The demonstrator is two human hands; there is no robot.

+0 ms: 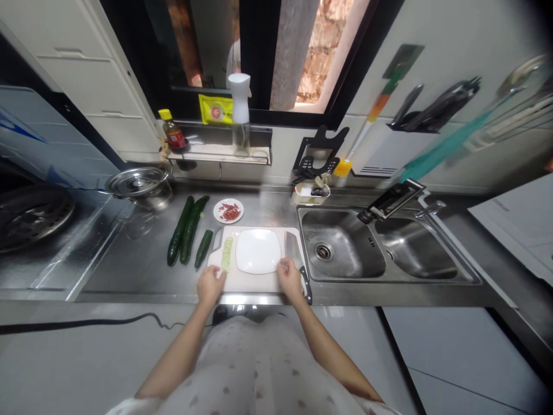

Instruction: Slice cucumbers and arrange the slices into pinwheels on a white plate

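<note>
A white cutting board (254, 283) lies on the counter in front of me. On it sits a white, rounded-square plate (258, 251) with nothing on it. Left of the plate runs an overlapping row of pale green cucumber slices (227, 253). My left hand (211, 286) is at the board's front left corner, its thumb apart from the fingers and close to the near end of the slices. By the plate's right edge, my right hand (289, 279) has its fingertips drawn together; whether they grip anything is unclear. A knife (294, 248) lies along the board's right side, its black handle partly behind that hand.
Two whole cucumbers (180, 233) and a shorter cucumber piece (204, 248) lie left of the board. Behind it is a small plate (217, 214) of chopped red bits. A double sink (345, 274) adjoins on the right; a lidded steel pot (151, 193) stands back left.
</note>
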